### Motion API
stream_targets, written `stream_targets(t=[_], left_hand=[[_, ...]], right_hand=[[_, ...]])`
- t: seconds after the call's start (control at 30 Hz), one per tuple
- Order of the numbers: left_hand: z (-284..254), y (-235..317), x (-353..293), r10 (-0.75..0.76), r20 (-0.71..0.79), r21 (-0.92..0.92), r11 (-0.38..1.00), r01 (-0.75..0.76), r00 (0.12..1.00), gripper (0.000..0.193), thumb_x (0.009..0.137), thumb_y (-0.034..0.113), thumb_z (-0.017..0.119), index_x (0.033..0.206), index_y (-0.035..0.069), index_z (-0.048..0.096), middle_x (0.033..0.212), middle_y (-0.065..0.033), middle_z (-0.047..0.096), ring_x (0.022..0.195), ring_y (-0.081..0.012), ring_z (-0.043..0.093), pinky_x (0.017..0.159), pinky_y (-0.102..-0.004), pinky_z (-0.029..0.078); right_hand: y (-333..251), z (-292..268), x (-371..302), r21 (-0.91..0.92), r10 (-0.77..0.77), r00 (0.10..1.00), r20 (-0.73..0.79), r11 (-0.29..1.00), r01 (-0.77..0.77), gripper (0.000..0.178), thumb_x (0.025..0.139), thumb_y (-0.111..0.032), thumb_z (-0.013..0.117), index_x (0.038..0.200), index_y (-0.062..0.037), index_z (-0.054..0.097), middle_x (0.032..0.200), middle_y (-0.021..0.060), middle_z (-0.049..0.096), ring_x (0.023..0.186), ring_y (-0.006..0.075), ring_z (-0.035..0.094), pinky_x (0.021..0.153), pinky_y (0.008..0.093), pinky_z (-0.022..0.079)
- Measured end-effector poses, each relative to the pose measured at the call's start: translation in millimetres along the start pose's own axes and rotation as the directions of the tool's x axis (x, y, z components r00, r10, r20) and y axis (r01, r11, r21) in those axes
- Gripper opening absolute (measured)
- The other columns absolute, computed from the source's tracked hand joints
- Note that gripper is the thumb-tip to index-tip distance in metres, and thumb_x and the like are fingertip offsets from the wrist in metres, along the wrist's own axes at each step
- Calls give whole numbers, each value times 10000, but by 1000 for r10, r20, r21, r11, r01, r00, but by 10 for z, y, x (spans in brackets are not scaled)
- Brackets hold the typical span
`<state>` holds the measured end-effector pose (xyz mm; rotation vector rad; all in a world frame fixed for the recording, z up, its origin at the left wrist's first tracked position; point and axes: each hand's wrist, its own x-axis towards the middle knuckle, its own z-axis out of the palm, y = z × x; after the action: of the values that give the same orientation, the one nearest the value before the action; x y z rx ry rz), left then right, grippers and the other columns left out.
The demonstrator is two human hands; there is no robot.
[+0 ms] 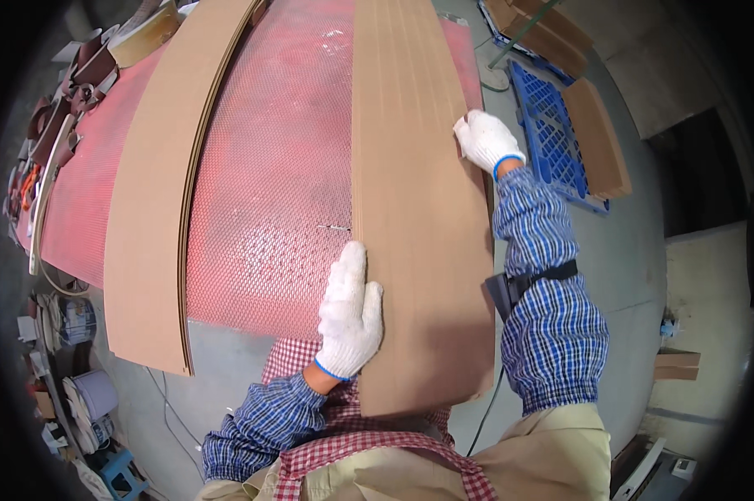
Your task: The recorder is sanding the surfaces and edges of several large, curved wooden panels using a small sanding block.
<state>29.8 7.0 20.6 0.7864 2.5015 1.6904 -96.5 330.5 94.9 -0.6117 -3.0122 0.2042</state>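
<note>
- One brown board stack (pixel 423 209) lies lengthwise on the red mesh-covered table (pixel 264 192), its near end overhanging
- Left hand (pixel 348 316), gloved, lies open along the stack's left edge, fingers straight
- Right hand (pixel 488 140), gloved, curls at the right edge; cannot tell whether it grips
- Second board stack (pixel 153 192) lies apart, further left

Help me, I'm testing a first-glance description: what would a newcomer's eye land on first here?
Likely the long brown board, just right of centre, with the gloved left hand at its left edge and the gloved right hand at its right edge. Next, the red mesh-patterned surface to its left, then the blue pallet on the floor at upper right.
</note>
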Motion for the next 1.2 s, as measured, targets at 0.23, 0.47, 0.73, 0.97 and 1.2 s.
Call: stream_targets(t=[0.23, 0.47, 0.73, 0.97, 1.2], left_hand=[[108, -110, 19, 15, -82, -32, 999, -17, 996, 504, 935, 67, 552, 1403, -86, 447, 1383, -314, 507, 1287, -441, 500, 1094, -433, 395], [124, -85, 131, -37, -56, -41, 999, 35, 998, 515, 970, 147, 504, 1432, -67, 426, 1461, -279, 462, 1368, -366, 458, 1134, -379, 362], [122, -147, 93, -35, -60, -20, 999, 34, 998, 503, 977, 158, 518, 1420, -65, 439, 1447, -271, 476, 1342, -380, 478, 1121, -396, 382], [132, -133, 95, -41, -53, -15, 999, 40, 998, 520, 968, 177, 517, 1423, -64, 441, 1451, -269, 479, 1362, -366, 465, 1132, -379, 363], [139, -115, 104, -17, -62, 11, 1000, 17, 998, 505, 974, 161, 517, 1418, -68, 442, 1440, -281, 476, 1329, -397, 483, 1113, -408, 385]], right_hand=[[-70, -11, -1732, 18, 38, 998, 54, 999, -39, 341, 985, -342, 486, 946, -17, 582, 852, 257, 674, 825, 444, 653, 760, 536, 512], [-178, -184, -3543, -2, 8, 999, 46, 1000, -8, 284, 1013, -298, 475, 943, -37, 561, 732, 197, 625, 614, 369, 637, 503, 472, 497], [-482, -314, -4288, 98, 255, 933, 255, 953, -288, 228, 1028, -263, 460, 975, -87, 595, 836, 147, 601, 577, 361, 612, 493, 473, 483], [-639, -180, -4211, 165, 309, 932, 189, 926, -340, 311, 1018, -323, 475, 901, -49, 565, 639, 180, 619, 603, 391, 640, 526, 500, 492], [-519, -66, -3881, -97, -77, 997, 23, 992, 79, 279, 1008, -300, 497, 883, -59, 566, 629, 177, 628, 577, 367, 643, 522, 498, 500]])
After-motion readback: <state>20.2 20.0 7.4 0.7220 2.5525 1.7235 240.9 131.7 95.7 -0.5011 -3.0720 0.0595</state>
